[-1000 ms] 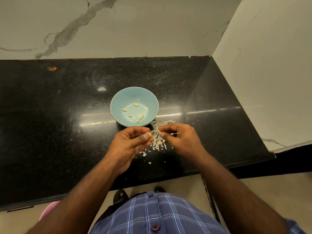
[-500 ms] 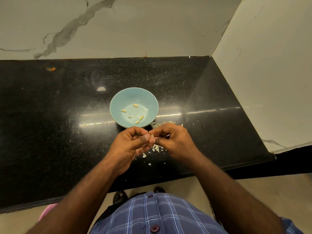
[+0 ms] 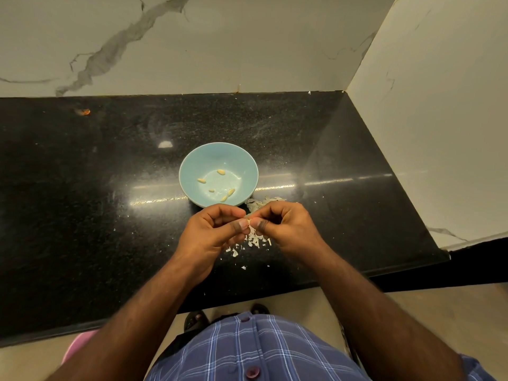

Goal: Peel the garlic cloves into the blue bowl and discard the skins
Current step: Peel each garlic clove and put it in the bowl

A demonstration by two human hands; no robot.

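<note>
At the counter's near edge, the left hand [image 3: 217, 232] and right hand [image 3: 286, 226] pinch one garlic clove [image 3: 249, 221] between thumbtips, held over the skins [image 3: 255, 239] so scraps fall there. Beyond, the blue bowl [image 3: 192, 166] holds peeled cloves [image 3: 221, 172].

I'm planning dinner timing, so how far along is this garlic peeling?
Done: five peeled cloves lie in the blue bowl. In hand: the left hand and right hand pinch one small clove between them. Left: the skins on the black counter remain undiscarded; no unpeeled cloves show.
</note>
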